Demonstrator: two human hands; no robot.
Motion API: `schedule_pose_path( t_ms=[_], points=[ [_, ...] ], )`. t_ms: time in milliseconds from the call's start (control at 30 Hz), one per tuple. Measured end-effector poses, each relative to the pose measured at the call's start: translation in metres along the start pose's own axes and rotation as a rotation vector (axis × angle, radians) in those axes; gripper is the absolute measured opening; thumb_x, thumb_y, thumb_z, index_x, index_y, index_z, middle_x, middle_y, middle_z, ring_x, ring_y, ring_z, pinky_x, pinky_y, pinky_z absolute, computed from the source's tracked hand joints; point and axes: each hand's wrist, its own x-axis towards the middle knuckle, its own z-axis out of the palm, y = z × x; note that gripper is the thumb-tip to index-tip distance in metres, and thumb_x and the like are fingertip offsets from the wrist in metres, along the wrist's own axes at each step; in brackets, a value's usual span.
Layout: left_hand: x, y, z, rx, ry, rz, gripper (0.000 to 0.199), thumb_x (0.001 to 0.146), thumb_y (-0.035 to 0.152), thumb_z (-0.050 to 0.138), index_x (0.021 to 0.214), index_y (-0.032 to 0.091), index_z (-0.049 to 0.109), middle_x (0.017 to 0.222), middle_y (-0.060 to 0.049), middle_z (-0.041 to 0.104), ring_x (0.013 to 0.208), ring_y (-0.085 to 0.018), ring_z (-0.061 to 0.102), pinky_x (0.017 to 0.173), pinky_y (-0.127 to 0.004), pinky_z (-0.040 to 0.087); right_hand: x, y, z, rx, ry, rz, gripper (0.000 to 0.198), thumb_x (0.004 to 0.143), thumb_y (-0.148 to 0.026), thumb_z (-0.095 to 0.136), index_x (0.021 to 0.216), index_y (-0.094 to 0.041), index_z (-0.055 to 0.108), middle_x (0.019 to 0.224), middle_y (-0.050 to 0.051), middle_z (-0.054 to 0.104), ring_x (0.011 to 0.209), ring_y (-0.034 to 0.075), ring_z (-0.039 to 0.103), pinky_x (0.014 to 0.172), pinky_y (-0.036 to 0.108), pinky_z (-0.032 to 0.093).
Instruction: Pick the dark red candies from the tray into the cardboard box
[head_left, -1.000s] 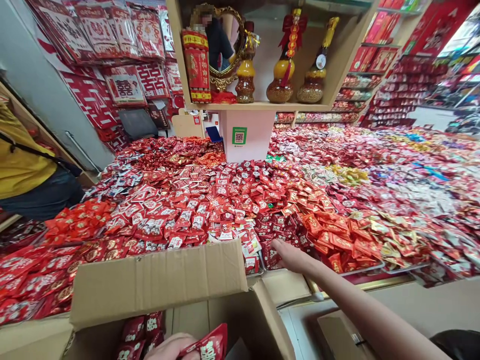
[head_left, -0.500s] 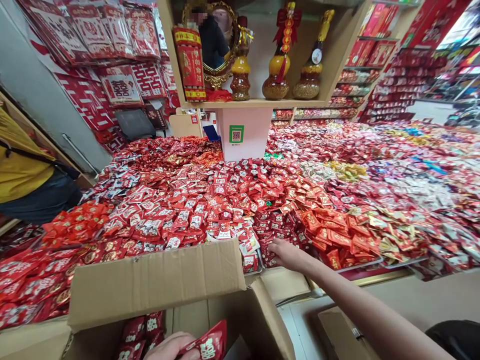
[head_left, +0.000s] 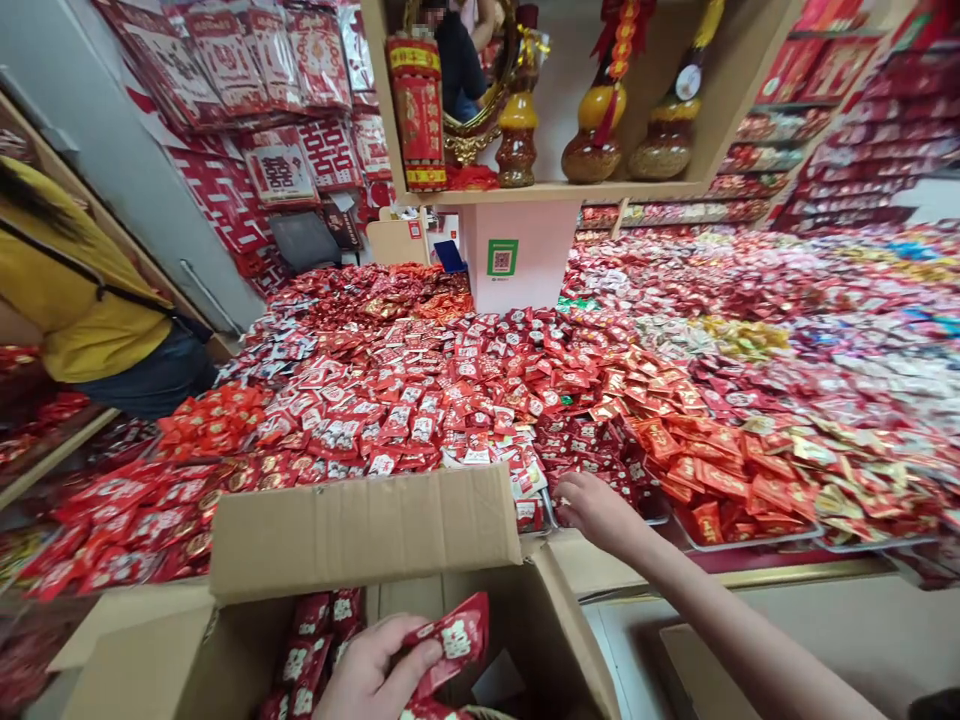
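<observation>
Packet (head_left: 454, 640), dark red with a white print, sits in my left hand (head_left: 375, 670), the grip pinched shut on it between thumb and fingers, low over the open box (head_left: 547, 640). More packets (head_left: 311, 640) of the same sort lie inside the box against its far wall. The box's raised flap (head_left: 360, 530) stands upright between my left hand and the tabletop (head_left: 750, 572), hiding the near edge of the heap behind it. My right hand (head_left: 596, 508) is stretched out past the flap's right end, palm down, fingers loosely spread and resting on the dark red sweets (head_left: 581, 450) at the front of the display; whether that grip has closed on anything I cannot tell. Just right of it a tray (head_left: 750, 540) holds bright orange-red wrappers (head_left: 705, 460). The whole tabletop is heaped with wrapped sweets in red, gold and white, running well back to a pink stand (head_left: 517, 240) with a green QR sticker (head_left: 502, 257). Above that a shelf (head_left: 555, 188) carries gourd-shaped bottles (head_left: 600, 140), a red scroll-like roll (head_left: 417, 110) and a gilt mirror (head_left: 469, 90). At the left a person in a yellow top (head_left: 82, 290) stands beside the display, well apart from my hands. Another carton (head_left: 720, 660) lies under my right forearm.
</observation>
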Motion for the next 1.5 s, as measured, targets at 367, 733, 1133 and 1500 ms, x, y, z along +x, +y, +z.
schedule_pose_path(
  t_ms=[367,733,1133,1500],
  points=[
    [0.014,0.025,0.014,-0.352,-0.048,-0.035,0.019,0.079,0.030,0.056,0.090,0.017,0.066,0.083,-0.002,0.072,0.078,-0.019,0.063,0.073,-0.028,0.048,-0.038,-0.122,0.022,1.615,-0.124,0.200,0.033,0.062,-0.029,0.075,0.086,-0.018,0.055,0.076,0.000,0.063,0.064,0.011,0.056,0.060,0.025,0.045],
    [0.019,0.034,0.013,-0.774,-0.287,-0.060,0.035,0.078,0.029,0.060,0.108,0.024,0.043,0.089,-0.003,0.071,0.081,-0.016,0.064,0.076,-0.030,0.047,-0.046,-0.104,0.017,1.825,-0.207,0.206,0.052,0.060,-0.026,0.076,0.098,-0.020,0.041,0.061,-0.008,0.056,0.040,0.007,0.054,0.041,0.021,0.046],
    [0.021,0.016,0.002,-0.701,-0.426,-0.115,0.060,0.065,0.036,0.072,0.119,0.025,0.047,0.103,-0.007,0.068,0.104,-0.022,0.056,0.088,-0.036,0.041,-0.040,-0.129,0.017,0.555,0.308,-0.184,0.042,0.070,-0.008,0.046,0.109,-0.022,0.042,0.077,0.003,0.058,0.068,0.016,0.050,0.059,0.028,0.041],
    [0.019,0.027,0.005,-0.564,-0.352,-0.139,0.044,0.065,0.043,0.069,0.102,0.020,0.065,0.088,-0.004,0.069,0.080,-0.019,0.060,0.080,-0.031,0.046,-0.034,-0.140,0.030,0.630,0.310,-0.456,0.018,0.073,-0.019,0.053,0.091,-0.022,0.054,0.085,0.006,0.065,0.078,0.017,0.057,0.072,0.029,0.044]
  ],
)
